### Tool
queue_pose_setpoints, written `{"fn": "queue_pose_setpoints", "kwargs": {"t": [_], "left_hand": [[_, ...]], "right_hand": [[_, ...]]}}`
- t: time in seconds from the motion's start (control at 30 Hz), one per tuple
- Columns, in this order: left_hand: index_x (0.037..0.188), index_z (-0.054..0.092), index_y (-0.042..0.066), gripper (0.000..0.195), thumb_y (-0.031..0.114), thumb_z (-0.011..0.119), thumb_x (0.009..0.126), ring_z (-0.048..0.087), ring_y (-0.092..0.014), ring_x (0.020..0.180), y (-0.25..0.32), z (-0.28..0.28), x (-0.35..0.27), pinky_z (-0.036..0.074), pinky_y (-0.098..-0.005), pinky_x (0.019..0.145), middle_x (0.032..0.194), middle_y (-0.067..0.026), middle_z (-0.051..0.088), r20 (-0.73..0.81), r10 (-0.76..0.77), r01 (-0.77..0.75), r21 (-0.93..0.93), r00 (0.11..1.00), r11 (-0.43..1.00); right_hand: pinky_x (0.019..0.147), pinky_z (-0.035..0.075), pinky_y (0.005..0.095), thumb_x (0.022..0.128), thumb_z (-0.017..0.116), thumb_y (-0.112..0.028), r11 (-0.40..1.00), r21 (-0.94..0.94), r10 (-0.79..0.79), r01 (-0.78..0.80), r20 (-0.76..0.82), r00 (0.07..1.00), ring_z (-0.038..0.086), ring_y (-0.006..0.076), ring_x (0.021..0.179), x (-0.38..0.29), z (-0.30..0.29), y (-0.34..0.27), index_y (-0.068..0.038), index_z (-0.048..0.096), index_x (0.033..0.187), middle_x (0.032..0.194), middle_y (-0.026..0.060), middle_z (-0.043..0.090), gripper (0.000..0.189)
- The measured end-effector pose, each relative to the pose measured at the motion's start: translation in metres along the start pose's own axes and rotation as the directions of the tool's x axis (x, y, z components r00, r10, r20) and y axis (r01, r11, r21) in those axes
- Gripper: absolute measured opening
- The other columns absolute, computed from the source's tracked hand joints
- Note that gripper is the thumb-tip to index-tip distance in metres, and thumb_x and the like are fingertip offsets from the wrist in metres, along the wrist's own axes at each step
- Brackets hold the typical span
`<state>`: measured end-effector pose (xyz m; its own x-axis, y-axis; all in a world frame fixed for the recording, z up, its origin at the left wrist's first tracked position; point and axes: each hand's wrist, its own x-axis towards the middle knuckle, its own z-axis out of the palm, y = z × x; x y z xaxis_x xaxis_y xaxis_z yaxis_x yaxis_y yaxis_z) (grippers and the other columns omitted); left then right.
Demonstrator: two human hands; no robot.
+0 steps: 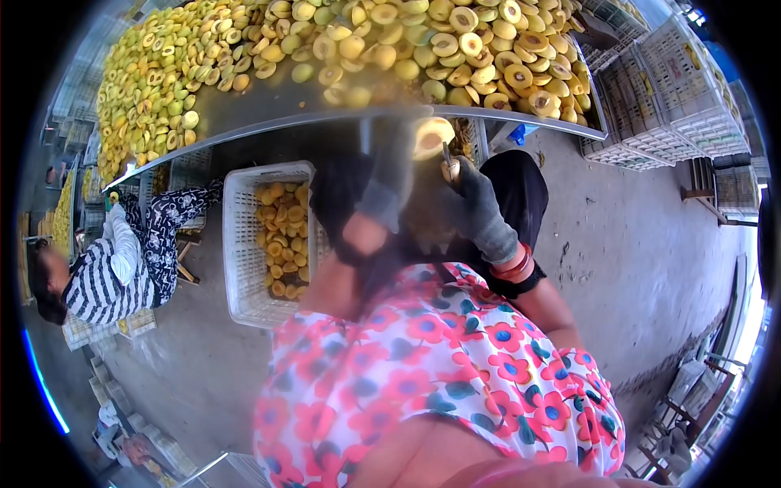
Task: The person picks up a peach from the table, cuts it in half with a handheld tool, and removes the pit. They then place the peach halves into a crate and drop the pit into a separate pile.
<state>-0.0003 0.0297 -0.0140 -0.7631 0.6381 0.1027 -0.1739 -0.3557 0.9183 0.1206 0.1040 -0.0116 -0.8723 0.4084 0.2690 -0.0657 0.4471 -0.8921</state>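
Note:
A halved yellow peach (435,130), its hollow side showing, sits at the table's near edge. My left hand (385,186), in a grey glove and blurred by a smear on the view, holds the half from its left; the fingers are hard to make out. In my right hand (482,204), also grey-gloved, is a small metal pitting tool or knife (446,157), its blade up against the fruit's lower right. Beyond both hands, a metal-rimmed table (244,116) bears a heap of peach halves (482,55), several with brown centres.
Left of my knees stands a white plastic crate (239,256) with peach halves (284,229) inside. Crates (671,91) are stacked at the table's right end. A co-worker (116,268) in stripes sits at the left. Concrete floor (616,244) lies to the right.

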Motion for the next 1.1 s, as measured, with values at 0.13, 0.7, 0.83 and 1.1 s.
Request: {"fn": "queue_pose_setpoints", "kwargs": {"t": [0.13,0.7,0.83,1.1], "left_hand": [[0.103,0.054,0.004,0.028,0.0,0.058,0.076,0.05,-0.022,0.096,0.005,0.009,-0.013,0.043,-0.0333,0.083,0.103,-0.0108,0.05,0.128,0.284,-0.311,0.436,0.95,0.844],[0.108,0.049,0.003,0.026,0.005,0.049,0.082,0.048,-0.031,0.098,0.006,0.036,-0.047,0.04,-0.0377,0.087,0.107,-0.0153,0.049,0.327,0.594,-0.64,0.625,0.735,0.447],[0.108,0.049,0.002,0.026,0.007,0.049,0.083,0.048,-0.029,0.1,0.009,0.037,-0.053,0.04,-0.0363,0.087,0.109,-0.015,0.048,0.202,0.53,-0.554,0.483,0.824,0.678],[0.106,0.052,0.002,0.027,0.0,0.052,0.079,0.049,-0.029,0.1,0.006,0.038,-0.051,0.041,-0.0363,0.086,0.108,-0.0136,0.05,0.09,0.553,-0.522,0.482,0.829,0.704]], "right_hand": [[0.063,0.042,0.0216,0.081,0.055,-0.005,0.971,-0.198,0.146,-0.136,0.037,0.989,0.048,0.0038,0.075,-0.009,-0.003,-0.009,-0.005,0.052,0.096,0.078,-0.0037,0.054,0.015],[0.055,0.041,0.0193,0.085,0.048,-0.001,0.947,0.282,0.166,-0.153,-0.024,0.986,0.047,0.0017,0.066,-0.028,0.008,0.028,-0.004,0.056,0.098,0.075,-0.0057,0.053,0.015],[0.055,0.04,0.0198,0.084,0.048,-0.002,1.0,-0.026,-0.008,0.01,0.072,0.997,0.048,0.0024,0.066,-0.024,-0.011,-0.021,-0.004,0.055,0.098,0.074,-0.0044,0.054,0.015],[0.059,0.042,0.0232,0.083,0.05,-0.002,0.993,0.105,-0.02,0.044,-0.223,0.975,0.048,0.006,0.068,-0.023,0.001,-0.039,-0.002,0.054,0.096,0.073,0.0015,0.054,0.013]]}}
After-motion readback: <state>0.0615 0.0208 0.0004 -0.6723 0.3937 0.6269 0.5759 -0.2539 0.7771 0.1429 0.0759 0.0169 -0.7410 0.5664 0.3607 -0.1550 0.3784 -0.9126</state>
